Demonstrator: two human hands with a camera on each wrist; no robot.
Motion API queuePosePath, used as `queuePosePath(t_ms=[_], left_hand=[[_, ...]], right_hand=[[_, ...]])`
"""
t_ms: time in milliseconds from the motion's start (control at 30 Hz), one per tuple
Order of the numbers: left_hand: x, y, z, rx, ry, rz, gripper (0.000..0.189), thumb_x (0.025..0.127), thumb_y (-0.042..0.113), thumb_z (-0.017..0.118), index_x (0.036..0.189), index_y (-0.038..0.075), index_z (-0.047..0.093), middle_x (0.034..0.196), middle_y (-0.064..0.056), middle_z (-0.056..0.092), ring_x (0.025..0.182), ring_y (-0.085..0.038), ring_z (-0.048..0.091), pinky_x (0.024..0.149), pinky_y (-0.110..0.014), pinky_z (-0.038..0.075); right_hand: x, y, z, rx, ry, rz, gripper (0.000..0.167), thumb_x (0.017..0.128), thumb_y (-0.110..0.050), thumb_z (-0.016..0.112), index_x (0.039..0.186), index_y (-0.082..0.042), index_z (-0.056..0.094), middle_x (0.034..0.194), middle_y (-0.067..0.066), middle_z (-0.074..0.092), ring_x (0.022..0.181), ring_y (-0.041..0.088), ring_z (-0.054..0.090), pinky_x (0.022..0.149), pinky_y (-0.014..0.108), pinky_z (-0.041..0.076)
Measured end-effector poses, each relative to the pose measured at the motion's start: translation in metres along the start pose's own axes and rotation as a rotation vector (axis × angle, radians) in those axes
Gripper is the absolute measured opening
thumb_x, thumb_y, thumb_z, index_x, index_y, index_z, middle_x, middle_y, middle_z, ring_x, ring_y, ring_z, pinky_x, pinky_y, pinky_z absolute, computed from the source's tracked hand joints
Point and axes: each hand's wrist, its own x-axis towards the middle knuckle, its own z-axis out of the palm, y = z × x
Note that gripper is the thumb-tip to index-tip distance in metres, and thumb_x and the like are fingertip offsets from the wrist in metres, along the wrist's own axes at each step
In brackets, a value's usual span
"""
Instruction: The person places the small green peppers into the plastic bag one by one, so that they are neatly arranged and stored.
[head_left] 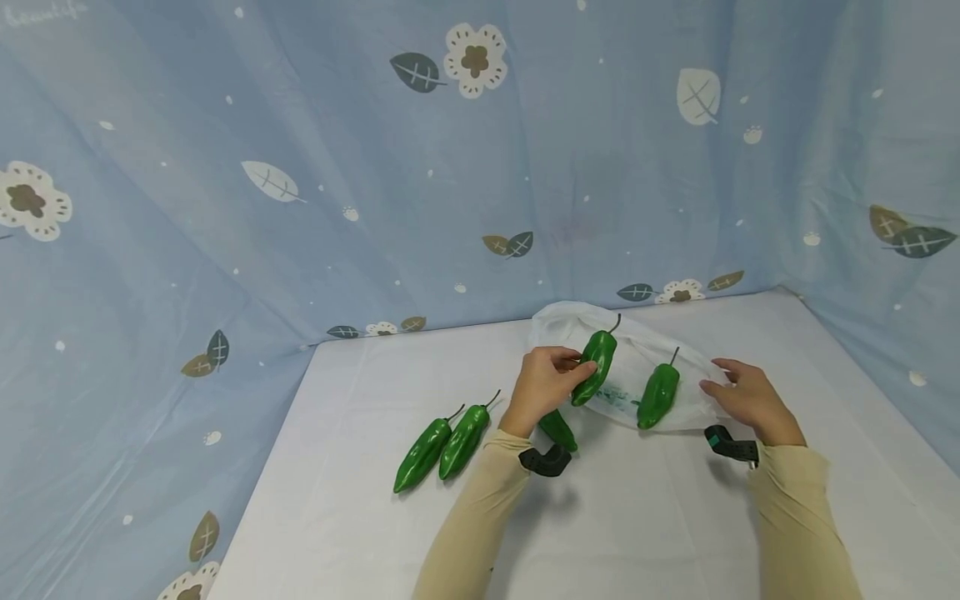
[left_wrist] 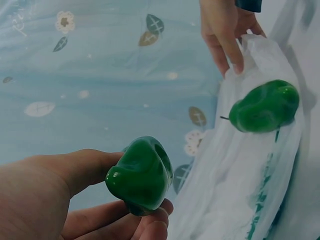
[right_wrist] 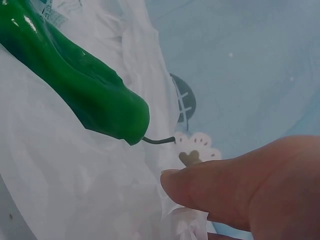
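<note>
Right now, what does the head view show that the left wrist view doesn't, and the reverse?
Only head: two long, glossy green peppers lying side by side, a third green pepper partly hidden by the left arm, and tan sleeves.

Only left wrist: the held glossy green pepper end-on, with curled fingertips of the left hand.

Both: that grip, the right hand at the thin white plastic bag with green print, another green pepper against it, and the blue leaf-and-flower backdrop.
</note>
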Motion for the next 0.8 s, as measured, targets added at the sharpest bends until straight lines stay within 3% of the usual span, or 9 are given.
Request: queuePosePath(t_ms=[367,800], left_hand=[[0.007,-0.003,0.014,0.028,-0.012,-0.029,0.036,0.095,0.035,0.076,0.119,0.008,0.077,0.107,-0.009,0.08,0.092,-0.014,0.075,0.07,-0.021,0.057],[0.013,-0.002,0.026,0.072,-0.051,-0.007,0.035,0.096,0.034,0.075,0.117,0.007,0.078,0.105,-0.009,0.079,0.086,-0.012,0.073,0.066,-0.018,0.054]], right_hand=[[-0.002,-0.003,-0.001,0.0,-0.015,0.005,0.072,0.106,-0.027,0.05,0.156,0.015,0.021,0.152,0.052,0.021,0.14,0.068,0.028,0.11,0.075,0.035],[-0.001,-0.002,-0.001,0.002,-0.016,0.001,0.072,0.107,-0.028,0.05,0.157,0.014,0.02,0.154,0.051,0.021,0.14,0.067,0.028,0.11,0.075,0.035]])
